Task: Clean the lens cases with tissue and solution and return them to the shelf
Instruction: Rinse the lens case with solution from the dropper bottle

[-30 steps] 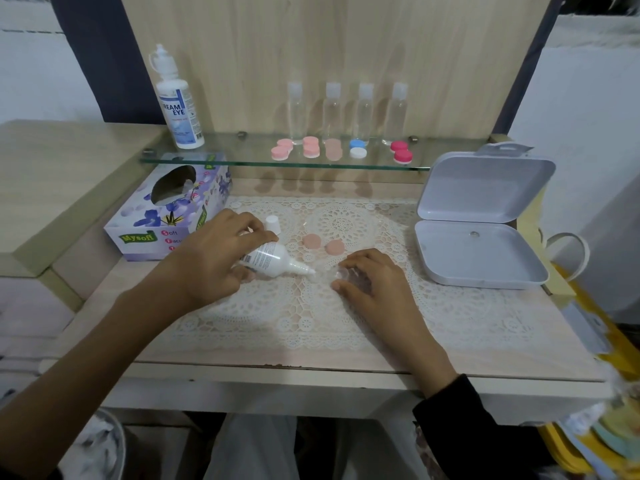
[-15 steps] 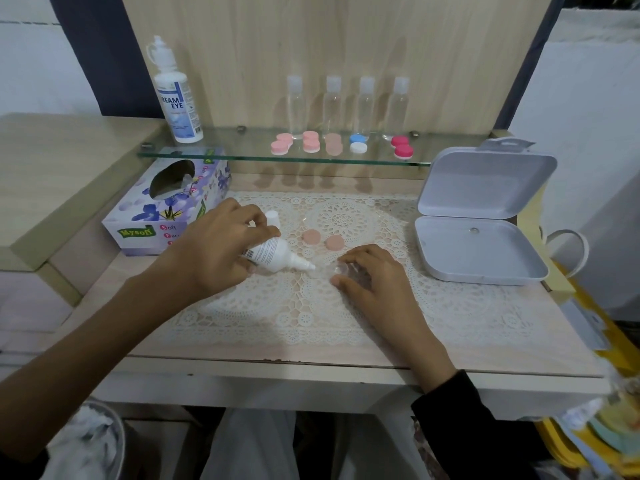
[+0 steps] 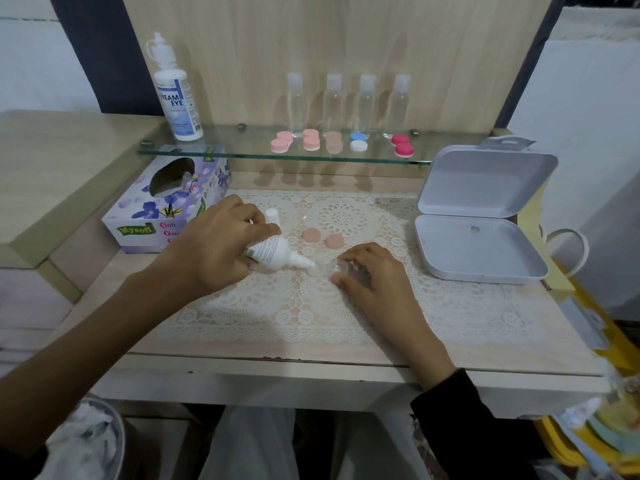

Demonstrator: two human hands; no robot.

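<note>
— Head view first: what am I seeing now that I wasn't a second ago?

— Very little has moved, from where I sit; the left hand [image 3: 221,251] is wrapped round the small white bottle [image 3: 273,252] as before, tipped on its side, but the nozzle has crept a shade closer to the clear lens case [image 3: 329,270] and now looks to be touching its near well, or just short of it; I can't tell which

— And the right hand?

— The right hand [image 3: 372,278] has stayed put, fingers curled narrow over the far side of the case, pinning it flat on the lace mat [image 3: 311,306]; much of the case is hidden under those fingers

— So where are we in the job?

— My reading is the wetting step for this one case; I can't see any liquid in the well; its two peach caps [image 3: 322,238] lie loose on the mat just behind, and a little white cap [image 3: 272,215] stands near the left knuckles

— What's left?

— Plenty, I'd say; no tissue has been drawn from the tissue box [image 3: 166,202] into either hand, so wiping is not yet done; five other cases [image 3: 341,143] sit on the glass shelf [image 3: 242,153] in front of four clear bottles [image 3: 348,102], beside the big solution bottle [image 3: 176,98]; the grey box [image 3: 481,216] lies open on the right
</note>
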